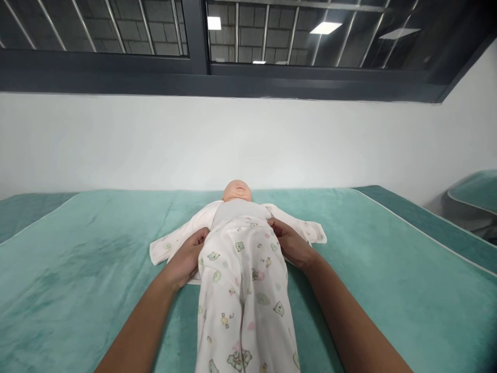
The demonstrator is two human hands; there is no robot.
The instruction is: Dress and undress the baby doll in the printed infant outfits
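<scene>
A baby doll (237, 190) lies on its back, head toward the wall. White printed baby pants (248, 290) cover its legs and reach up to its waist. On its upper body is a white long-sleeved top (310, 231), sleeves spread to both sides; a plain pale band (244, 210) shows across the chest. My left hand (190, 256) has its fingers closed at the left side of the pants' waist. At the right side of the waist, my right hand (289, 241) pinches the pants' edge. The doll's feet are out of view.
A green plush cover (116, 269) spreads under the doll, with a darker green border (427, 228) on the right. Behind stands a white wall (233, 140) below a dark-framed window (248, 85) with bars. A green padded piece (476, 191) juts in at the right edge.
</scene>
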